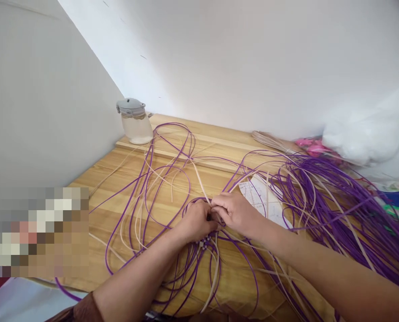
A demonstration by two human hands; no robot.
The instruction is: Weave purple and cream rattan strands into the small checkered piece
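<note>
We seem to be partway through weaving: the small weave (pixel 204 243) of purple and pale strips sits on the near half of the desk (pixel 112 172), under and just in front of our hands, with its loose ends fanning out all round. Judging by the fingers, the step in hand is working a strip in at the weave's edge, and the next move calls for a firm hold on the weave and an even pull that keeps the other ends from crossing. Our left hand (pixel 197 220) reaches in from the lower left, palm down, fingers bent and closed over the weave. Our right hand (pixel 235 209) comes from the lower right, wrist nearly straight, index finger and thumb pinched together where the pale strip (pixel 199 179) runs in; the fingers hide the exact grip. The two hands meet at the fingertips, both forearms low and slanting inward. Paper (pixel 251 190) lies just beyond the right hand, a purple bundle (pixel 320 201) spreads to the right, and a jar (pixel 137 128) stands far left.
</note>
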